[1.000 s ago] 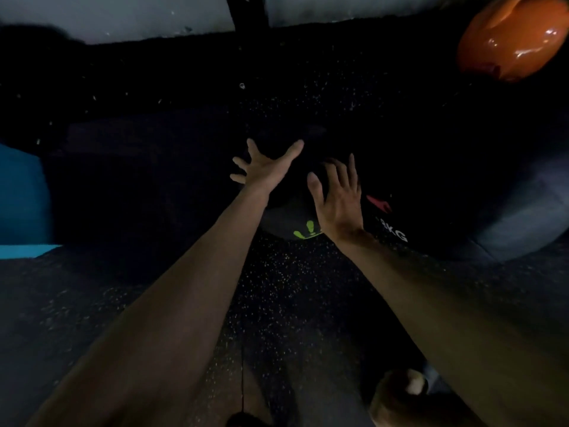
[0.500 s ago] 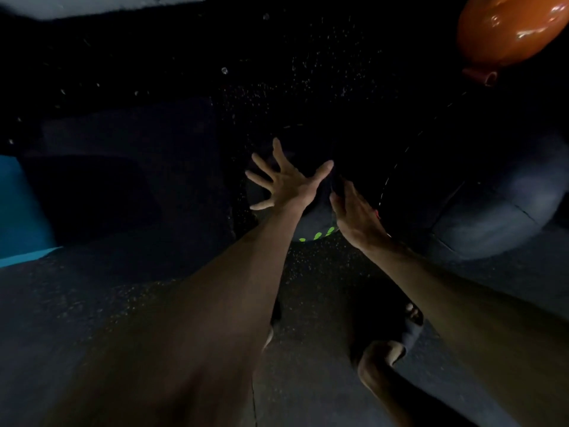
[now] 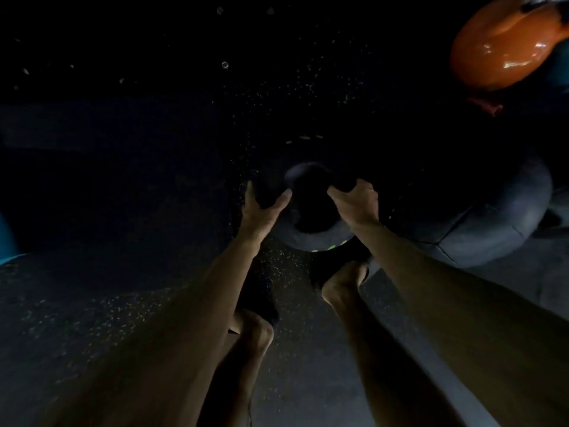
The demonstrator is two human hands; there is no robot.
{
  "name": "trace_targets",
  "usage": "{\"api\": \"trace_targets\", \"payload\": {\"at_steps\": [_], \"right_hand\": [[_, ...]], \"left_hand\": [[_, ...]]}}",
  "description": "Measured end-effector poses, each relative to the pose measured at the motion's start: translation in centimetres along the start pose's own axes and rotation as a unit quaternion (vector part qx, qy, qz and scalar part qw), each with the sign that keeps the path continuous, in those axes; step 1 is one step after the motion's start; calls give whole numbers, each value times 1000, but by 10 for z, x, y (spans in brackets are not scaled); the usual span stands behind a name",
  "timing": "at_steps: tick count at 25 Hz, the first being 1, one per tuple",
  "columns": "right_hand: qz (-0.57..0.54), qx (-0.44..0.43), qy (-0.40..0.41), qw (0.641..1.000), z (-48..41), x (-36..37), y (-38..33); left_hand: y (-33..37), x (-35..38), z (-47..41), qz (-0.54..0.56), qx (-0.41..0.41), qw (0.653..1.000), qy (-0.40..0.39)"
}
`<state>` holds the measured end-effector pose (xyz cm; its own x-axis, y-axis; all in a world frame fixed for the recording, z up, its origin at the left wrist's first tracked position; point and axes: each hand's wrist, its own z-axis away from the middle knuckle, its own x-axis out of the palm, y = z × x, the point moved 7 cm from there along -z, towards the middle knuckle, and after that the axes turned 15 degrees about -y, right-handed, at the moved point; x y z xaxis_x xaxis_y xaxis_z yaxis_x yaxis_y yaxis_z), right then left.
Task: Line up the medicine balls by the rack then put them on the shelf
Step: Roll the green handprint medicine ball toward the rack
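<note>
Dark speckled floor (image 3: 123,303). Our left hand (image 3: 263,208) and right hand (image 3: 354,204), splayed a moment ago, now clamp small ball (image 3: 308,238) at 12 o'clock. We judge lift next.

Matt on the small black green-marked medicine ball (image 3: 308,239); matt, seamed on the large grey medicine ball (image 3: 480,229); glossy smooth on the orange rounded object (image 3: 505,50).

gym, speckled rubber floor (image 3: 92,303), med balls (image 3: 480,229), orange weight (image 3: 505,47)
</note>
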<state>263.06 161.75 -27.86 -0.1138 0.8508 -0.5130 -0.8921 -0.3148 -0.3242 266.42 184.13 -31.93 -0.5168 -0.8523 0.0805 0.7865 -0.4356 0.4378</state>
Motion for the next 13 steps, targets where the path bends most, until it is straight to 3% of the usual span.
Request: {"api": "trace_targets", "payload": {"at_steps": [3,6,13], "right_hand": [[17,16,3,1000,-9,0,0],[6,12,-20,1000,-12,6,-2],[-68,-65,-158,983,-12,33,-32]], "left_hand": [[-7,5,-3,83,-9,994,-65],[-7,1,-5,118,-5,991,-67],[-10,-33,40,57,15,990,130]]}}
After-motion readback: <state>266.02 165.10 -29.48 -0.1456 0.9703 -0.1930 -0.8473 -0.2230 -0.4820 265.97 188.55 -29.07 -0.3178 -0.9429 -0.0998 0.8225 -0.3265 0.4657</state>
